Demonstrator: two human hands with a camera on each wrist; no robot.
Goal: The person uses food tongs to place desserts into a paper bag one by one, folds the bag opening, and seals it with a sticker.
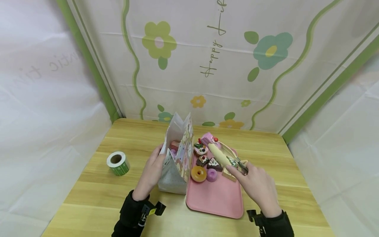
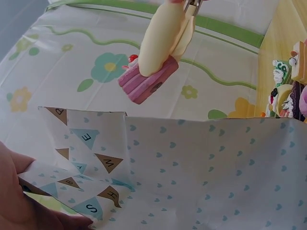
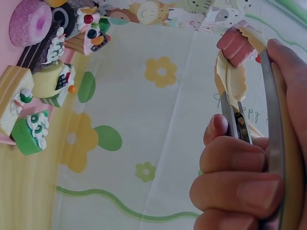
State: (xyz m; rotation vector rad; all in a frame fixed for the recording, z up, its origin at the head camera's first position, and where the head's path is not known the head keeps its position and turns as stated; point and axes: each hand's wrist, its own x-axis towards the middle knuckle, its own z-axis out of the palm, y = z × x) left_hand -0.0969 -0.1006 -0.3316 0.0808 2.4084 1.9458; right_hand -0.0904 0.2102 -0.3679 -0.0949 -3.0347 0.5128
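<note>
My right hand (image 1: pixel 260 187) grips a pair of tongs (image 1: pixel 220 154) with cream-coloured ends. Between those ends is a pink toy cake slice (image 2: pixel 148 79) topped with a red berry, raised above the tray and close to the bag. With my left hand (image 1: pixel 152 171) I hold the near left edge of an upright paper bag (image 1: pixel 173 179), printed with hearts and animals. The bag's mouth gapes upward, and a pink and red toy piece (image 1: pixel 174 144) shows inside it. In the left wrist view the fingers pinch the bag's folded paper side.
Right beside the bag lies a pink tray (image 1: pixel 214 200) with several toy sweets, among them an orange donut (image 1: pixel 198 173), a purple donut (image 1: pixel 211 175) and a chocolate cake slice (image 1: pixel 214 164). A roll of green labels (image 1: pixel 118 163) stands on the wooden table (image 1: pixel 94 187) at the left.
</note>
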